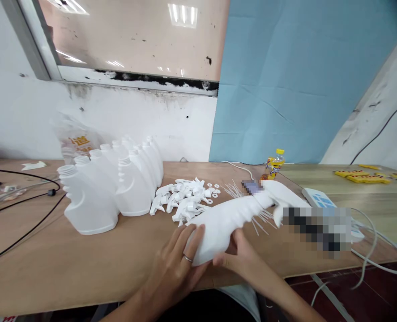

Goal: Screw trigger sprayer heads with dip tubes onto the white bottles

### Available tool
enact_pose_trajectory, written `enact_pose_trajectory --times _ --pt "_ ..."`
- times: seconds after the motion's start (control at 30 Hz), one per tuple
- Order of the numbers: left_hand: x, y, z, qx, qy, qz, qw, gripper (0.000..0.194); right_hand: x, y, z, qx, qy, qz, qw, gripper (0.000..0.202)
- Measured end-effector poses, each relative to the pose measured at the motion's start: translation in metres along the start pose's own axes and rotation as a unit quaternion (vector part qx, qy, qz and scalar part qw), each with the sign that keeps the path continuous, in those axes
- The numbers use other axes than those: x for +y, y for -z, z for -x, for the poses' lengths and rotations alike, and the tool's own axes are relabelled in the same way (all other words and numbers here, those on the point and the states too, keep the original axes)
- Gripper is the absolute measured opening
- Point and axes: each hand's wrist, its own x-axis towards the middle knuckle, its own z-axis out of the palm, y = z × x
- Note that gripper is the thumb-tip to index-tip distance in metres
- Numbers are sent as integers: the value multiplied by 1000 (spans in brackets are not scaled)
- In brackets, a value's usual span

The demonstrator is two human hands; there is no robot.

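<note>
In the head view, the brown table [37,277] stretches from the white bottles [87,201] to its front edge, by the wrists, leaving elbow room at left. Left hand [176,250] and right hand [241,257] curl round the spray bottle's [215,228] lower end, its top tilted rightward. Loose trigger heads [191,206] lie behind; a blue sheet [285,80] covers the wall.

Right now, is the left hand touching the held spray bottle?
Touching. The head view shows the left hand with its fingers laid against the spray bottle near its base.
</note>
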Motion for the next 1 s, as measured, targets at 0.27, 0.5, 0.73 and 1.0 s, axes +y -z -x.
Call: enact_pose_trajectory --times 0.27,0.5,0.73,1.0 --pt "4 -11 7 -148 17 79 986 61 -34 90 -126 263 193 348 879 47" --pt "-1 -17 4 -234 78 106 963 36 -16 187 -266 322 73 452 829 46" --pt "-1 -15 2 -253 91 133 954 37 32 206 -299 369 3 462 807 57" --pt "-1 -15 1 -257 85 134 953 36 56 214 -294 309 -23 525 793 36"
